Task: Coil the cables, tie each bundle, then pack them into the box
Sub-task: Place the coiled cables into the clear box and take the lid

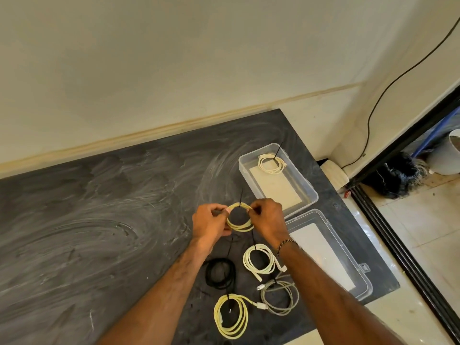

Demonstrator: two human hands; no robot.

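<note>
Both hands held a yellow coil [240, 221] above the dark table [99, 207]: left hand [210, 221] pinched its left side, right hand [267, 219] pinched the top by a black tie [241, 197]. One tied cream coil [271, 164] lay in the clear box [308, 192]. Four tied coils lay near the forearms, the box lid [358, 277] just right.

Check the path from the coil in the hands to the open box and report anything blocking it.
Nothing visible blocks it. The yellow coil, held by both hands, sits just left of the clear box, which is open-topped and holds only one white coil at its far end.
</note>
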